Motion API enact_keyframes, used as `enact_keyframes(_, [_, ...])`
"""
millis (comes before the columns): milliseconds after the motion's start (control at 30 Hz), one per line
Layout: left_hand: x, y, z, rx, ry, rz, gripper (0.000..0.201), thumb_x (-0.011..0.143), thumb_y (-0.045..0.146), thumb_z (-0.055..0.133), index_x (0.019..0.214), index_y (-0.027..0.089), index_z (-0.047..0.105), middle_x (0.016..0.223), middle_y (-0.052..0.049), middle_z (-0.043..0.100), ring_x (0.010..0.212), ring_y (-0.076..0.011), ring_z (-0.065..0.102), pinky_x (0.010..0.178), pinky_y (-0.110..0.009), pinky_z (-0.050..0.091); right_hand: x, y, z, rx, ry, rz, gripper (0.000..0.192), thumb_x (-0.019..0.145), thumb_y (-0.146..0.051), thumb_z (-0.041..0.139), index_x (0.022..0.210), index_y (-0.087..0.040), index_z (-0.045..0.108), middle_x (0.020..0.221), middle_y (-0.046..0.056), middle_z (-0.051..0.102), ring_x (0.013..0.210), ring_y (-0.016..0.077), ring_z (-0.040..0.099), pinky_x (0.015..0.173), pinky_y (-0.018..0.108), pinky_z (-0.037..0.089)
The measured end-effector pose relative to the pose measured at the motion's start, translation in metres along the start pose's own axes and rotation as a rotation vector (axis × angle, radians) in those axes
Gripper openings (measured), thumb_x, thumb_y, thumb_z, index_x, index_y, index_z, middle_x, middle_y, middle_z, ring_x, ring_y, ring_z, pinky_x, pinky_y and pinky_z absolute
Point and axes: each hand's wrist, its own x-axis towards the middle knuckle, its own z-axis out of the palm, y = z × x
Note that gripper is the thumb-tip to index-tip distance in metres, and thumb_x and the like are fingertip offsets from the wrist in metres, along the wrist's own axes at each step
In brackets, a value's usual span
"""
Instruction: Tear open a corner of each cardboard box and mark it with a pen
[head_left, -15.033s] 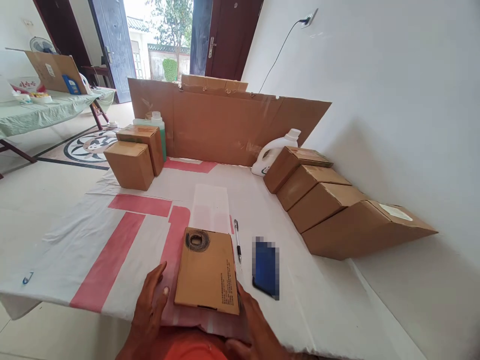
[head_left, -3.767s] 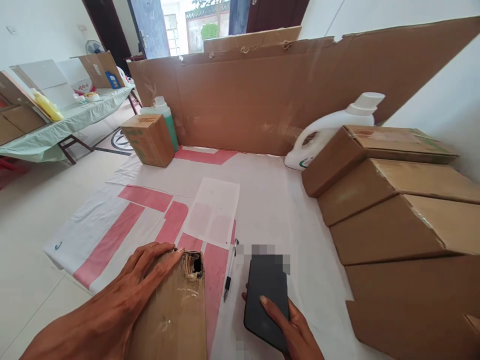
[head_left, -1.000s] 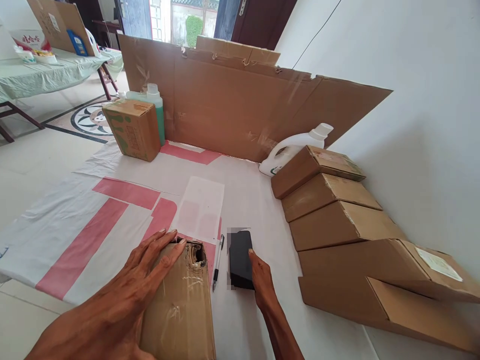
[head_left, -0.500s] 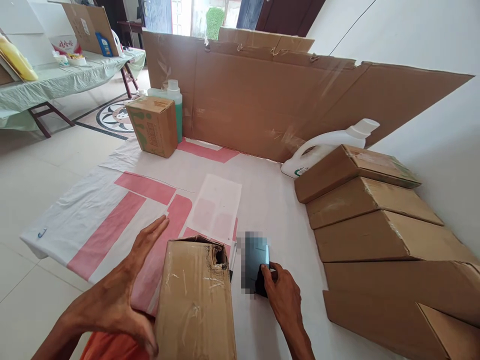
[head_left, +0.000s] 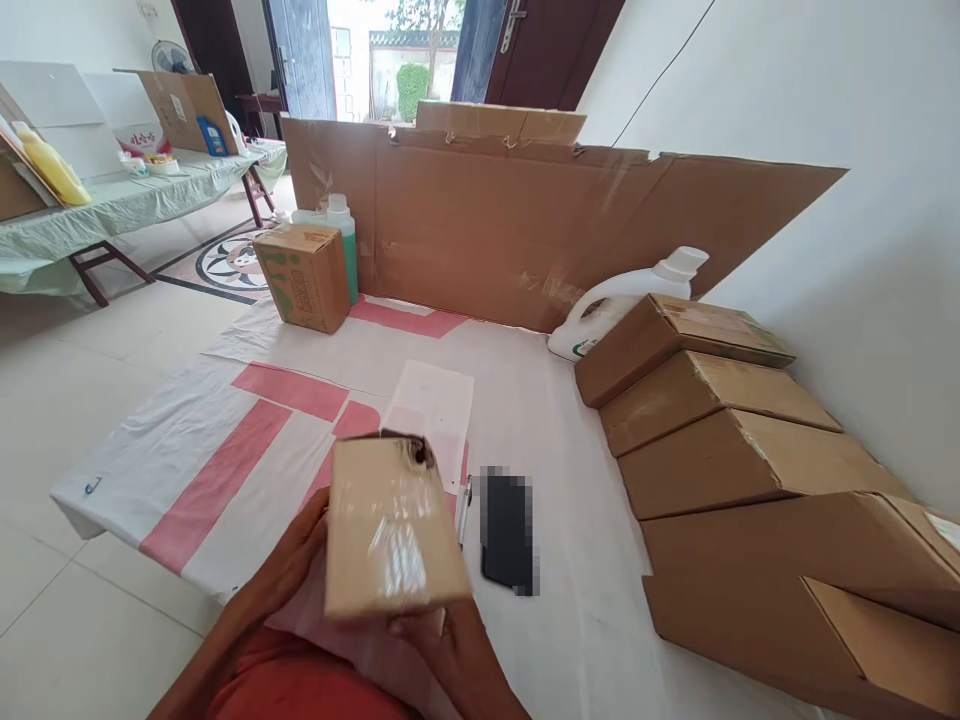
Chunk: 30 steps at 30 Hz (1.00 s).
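A cardboard box [head_left: 394, 535] is held in front of me, with clear tape shining on its face and a torn hole at its far corner. Along its left side lies my left hand [head_left: 304, 545], fingers partly hidden behind the box. My right hand [head_left: 442, 635] grips the near lower edge, thumb showing beneath it. To the right of the box, a dark phone [head_left: 507, 535] rests on the white cloth, partly blurred out by pixels. A thin pale item [head_left: 464, 510] lies between box and phone, too covered to name.
Several cardboard boxes [head_left: 720, 455] line the right side, by a white jug [head_left: 619, 300]. A tall cardboard panel [head_left: 465, 225] stands along the back. At the far left are a small box [head_left: 304, 280] and a green-liquid bottle [head_left: 349, 250]. A white sheet [head_left: 431, 410] lies mid-table.
My right hand has let go of the phone, which lies on the cloth, and moved left onto the box. My left hand has closed on the box, which is tilted differently. The view has shifted.
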Motion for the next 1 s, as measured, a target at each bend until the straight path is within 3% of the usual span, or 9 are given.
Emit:
enact_keyframes(100, [-0.004, 0.018, -0.014, 0.045, -0.055, 0.035, 0.064, 0.103, 0.061, 0.04, 0.158, 0.028, 0.044, 0.163, -0.005, 0.047, 0.152, -0.0325, 0.041, 0.127, -0.051, 0.032, 0.008, -0.02, -0.011, 0.128, 0.076, 0.048, 0.063, 0.089, -0.065, 0.064, 0.134, -0.021, 0.067, 0.136, 0.013, 0.068, 0.129, 0.0337, 0.06, 0.106, 0.044, 0.051])
enact_keyframes(233, [-0.022, 0.041, -0.029, 0.095, -0.069, 0.012, 0.068, 0.102, 0.062, 0.042, 0.162, 0.03, 0.036, 0.17, -0.002, 0.034, 0.158, -0.0316, 0.029, 0.131, -0.05, 0.022, 0.016, -0.041, -0.024, 0.252, 0.325, 0.173, 0.094, 0.092, -0.074, 0.054, 0.167, -0.031, 0.017, 0.174, 0.003, 0.022, 0.158, 0.0275, 0.025, 0.125, 0.043, 0.03])
enact_keyframes(300, [-0.029, 0.048, -0.031, 0.108, -0.053, -0.002, 0.072, 0.101, 0.064, 0.042, 0.163, 0.03, 0.033, 0.171, -0.002, 0.03, 0.159, -0.0326, 0.025, 0.131, -0.05, 0.02, 0.018, -0.044, -0.024, 0.338, 0.312, 0.256, 0.096, 0.091, -0.078, 0.049, 0.167, -0.034, 0.011, 0.176, -0.002, 0.013, 0.16, 0.0269, 0.02, 0.123, 0.045, 0.033])
enact_keyframes(400, [-0.026, 0.055, -0.028, 0.101, -0.041, 0.046, 0.078, 0.098, 0.071, 0.043, 0.163, 0.028, 0.033, 0.171, -0.003, 0.031, 0.158, -0.0357, 0.025, 0.13, -0.05, 0.022, 0.021, -0.041, -0.022, 0.498, 0.15, 0.297, 0.086, 0.091, -0.083, 0.044, 0.162, -0.036, 0.033, 0.164, 0.005, 0.044, 0.146, 0.0318, 0.047, 0.103, 0.047, 0.054])
enact_keyframes(500, [-0.006, 0.063, -0.021, 0.093, 0.006, 0.067, 0.08, 0.097, 0.072, 0.044, 0.161, 0.024, 0.037, 0.166, -0.008, 0.042, 0.153, -0.038, 0.035, 0.127, -0.05, 0.03, 0.027, -0.04, -0.023, 0.595, 0.042, 0.316, 0.083, 0.09, -0.086, 0.04, 0.149, -0.029, 0.054, 0.122, 0.012, 0.075, 0.105, 0.0331, 0.073, 0.076, 0.045, 0.062])
enact_keyframes(667, [0.037, 0.068, -0.01, 0.11, 0.061, 0.105, 0.072, 0.103, 0.069, 0.026, 0.155, 0.024, 0.046, 0.137, -0.012, 0.066, 0.119, -0.0331, 0.061, 0.105, -0.048, 0.051, 0.052, -0.04, -0.035, 0.589, 0.094, 0.31, 0.089, 0.086, -0.09, 0.037, 0.131, -0.017, 0.061, 0.091, 0.012, 0.076, 0.07, 0.0261, 0.075, 0.059, 0.037, 0.06])
enact_keyframes(767, [0.053, 0.06, -0.003, 0.146, 0.098, 0.099, 0.07, 0.102, 0.071, 0.025, 0.149, 0.026, 0.051, 0.127, -0.011, 0.067, 0.109, -0.0304, 0.063, 0.1, -0.048, 0.052, 0.066, -0.028, -0.045, 0.517, 0.14, 0.268, 0.093, 0.087, -0.089, 0.037, 0.143, -0.017, 0.052, 0.086, 0.01, 0.073, 0.064, 0.0234, 0.07, 0.051, 0.033, 0.056])
enact_keyframes(867, [0.056, 0.047, 0.009, 0.084, 0.133, 0.097, 0.071, 0.102, 0.072, 0.025, 0.153, 0.027, 0.044, 0.146, -0.013, 0.056, 0.133, -0.0324, 0.052, 0.114, -0.052, 0.044, 0.074, -0.011, -0.05, 0.367, 0.272, 0.229, 0.088, 0.089, -0.086, 0.041, 0.139, -0.016, 0.06, 0.089, 0.009, 0.07, 0.07, 0.0229, 0.068, 0.051, 0.032, 0.054])
enact_keyframes(1000, [0.043, 0.031, 0.029, -0.035, 0.094, 0.106, 0.077, 0.101, 0.073, 0.024, 0.163, 0.027, 0.024, 0.164, -0.013, 0.038, 0.153, -0.0346, 0.033, 0.125, -0.055, 0.031, 0.072, -0.007, -0.04, 0.164, 0.36, 0.023, 0.072, 0.09, -0.078, 0.051, 0.135, -0.025, 0.066, 0.126, 0.011, 0.067, 0.116, 0.0288, 0.064, 0.091, 0.041, 0.058])
